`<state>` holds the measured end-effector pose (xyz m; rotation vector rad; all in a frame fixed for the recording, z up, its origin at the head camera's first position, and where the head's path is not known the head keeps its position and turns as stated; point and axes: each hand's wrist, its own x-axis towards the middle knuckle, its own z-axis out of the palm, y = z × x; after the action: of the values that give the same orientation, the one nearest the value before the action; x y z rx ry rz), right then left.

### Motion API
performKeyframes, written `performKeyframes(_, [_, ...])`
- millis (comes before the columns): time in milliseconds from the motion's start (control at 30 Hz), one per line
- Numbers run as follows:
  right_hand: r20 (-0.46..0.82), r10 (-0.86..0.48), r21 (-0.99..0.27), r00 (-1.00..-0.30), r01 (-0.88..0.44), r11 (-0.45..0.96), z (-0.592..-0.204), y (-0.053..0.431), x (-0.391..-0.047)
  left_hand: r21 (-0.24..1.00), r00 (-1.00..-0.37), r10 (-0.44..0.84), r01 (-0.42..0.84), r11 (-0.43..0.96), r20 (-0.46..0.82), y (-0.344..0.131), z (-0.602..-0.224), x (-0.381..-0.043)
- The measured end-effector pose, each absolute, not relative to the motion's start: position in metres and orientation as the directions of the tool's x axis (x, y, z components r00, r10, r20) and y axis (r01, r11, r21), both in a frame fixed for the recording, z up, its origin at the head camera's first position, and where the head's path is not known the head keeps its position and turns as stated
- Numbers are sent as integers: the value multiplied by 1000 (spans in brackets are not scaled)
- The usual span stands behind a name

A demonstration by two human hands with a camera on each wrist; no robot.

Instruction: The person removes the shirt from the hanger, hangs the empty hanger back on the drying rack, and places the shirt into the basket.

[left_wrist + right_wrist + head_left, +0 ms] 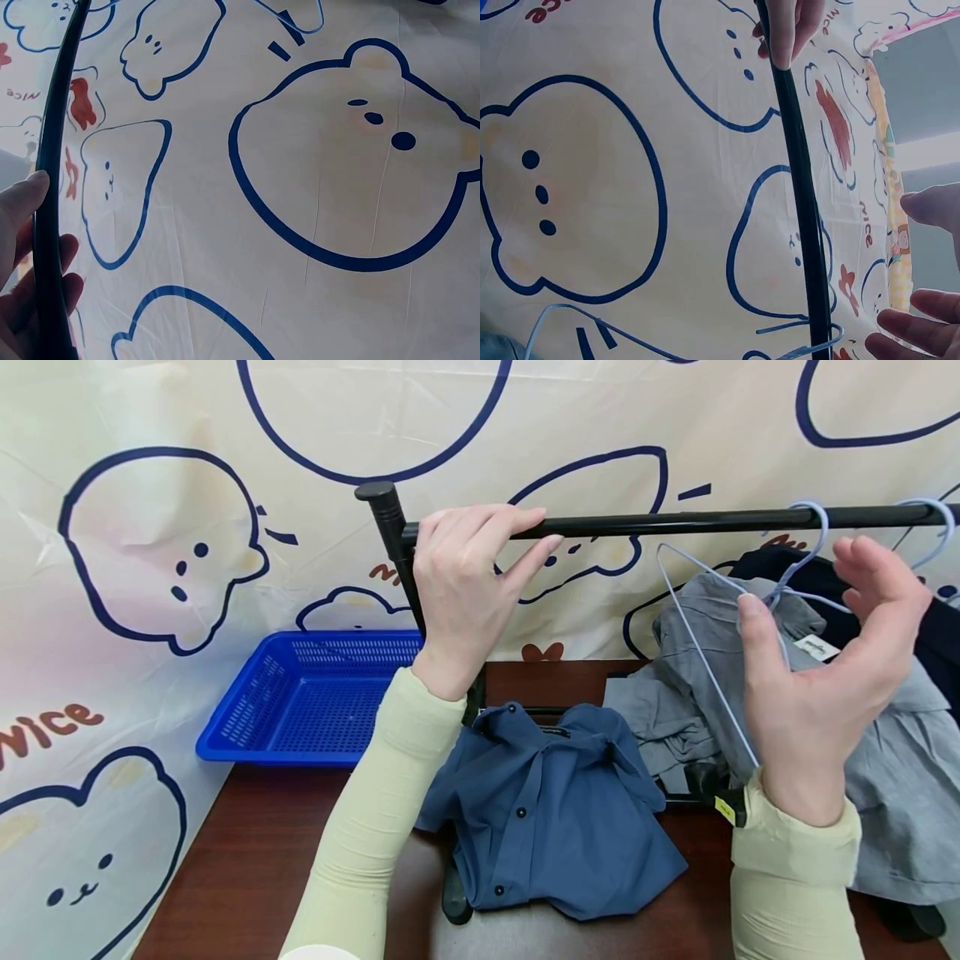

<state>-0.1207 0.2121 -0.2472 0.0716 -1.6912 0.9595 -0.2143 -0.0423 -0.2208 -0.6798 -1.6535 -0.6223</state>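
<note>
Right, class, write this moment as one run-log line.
left hand: grips rail | right hand: near hanger, holding nothing | hanger: hooked on rail | blue shirt: below rail | basket: on table

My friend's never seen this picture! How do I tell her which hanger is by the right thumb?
Find the long black rail with the left hand gripping it. Follow it right to the right hand; near its thumb is a pale blue hanger. It's left of the other hanger, whose hook is by the picture's edge.
</note>
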Motion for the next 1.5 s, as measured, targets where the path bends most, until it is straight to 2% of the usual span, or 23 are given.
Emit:
performKeyframes(200, [843,403,-538,-357,-556,634,-246,206,-117,44,-158,103,722,690,982,-43,-221,-214])
performKeyframes(567, [860,315,-510,-402,-638,577,-250,187,-108,6,-160,174,755,656,972,-47,-225,-209])
performKeyframes(767, [867,187,-475,-461,-658,584,-265,183,-110,21,-189,221,803,596,957,-54,-227,-196])
performKeyframes(1000, [825,39,-453,-564,-619,641,-293,192,-118,27,-172,245,865,501,954,-57,-240,-175])
performKeyframes(1100, [791,-15,-452,-612,-600,659,-305,195,-120,54,-206,289,888,456,935,-60,-251,-170])
performKeyframes(1233, [732,-73,-466,-677,-576,671,-321,197,-120,120,-285,356,900,420,890,-64,-270,-165])
performKeyframes(1500, [558,-186,-479,-808,-498,723,-344,200,-122,194,-395,438,879,435,808,-74,-302,-150])
